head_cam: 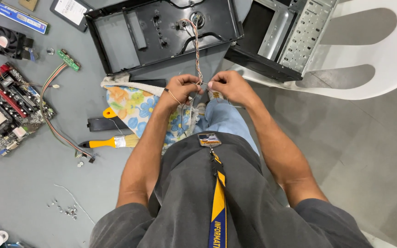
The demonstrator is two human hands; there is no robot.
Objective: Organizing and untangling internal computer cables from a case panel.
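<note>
Your left hand (182, 88) and right hand (228, 87) meet just above your knee, each pinched narrow on the thin twisted cable (197, 50). That cable is a braid of fine coloured wires; it runs taut from your fingertips up to a round fitting in the black plastic panel (129, 32), which lies flat, ribbed inside, rectangular. Beside the panel, the steel case (295, 32) rests open against a smooth white plastic chair (377, 50), its perforated sheet metal bare and dull. Under your left wrist lies a soft floral cloth (132, 105), crumpled. Just left of it sits a brush (109, 142) with a yellow handle and pale bristles. Well apart to the left, on the matte grey counter (28, 193), lies the motherboard (5, 110), dense with slots, and a small square fan (6, 41). Loose shiny screws (65, 209) are scattered near your left elbow
</note>
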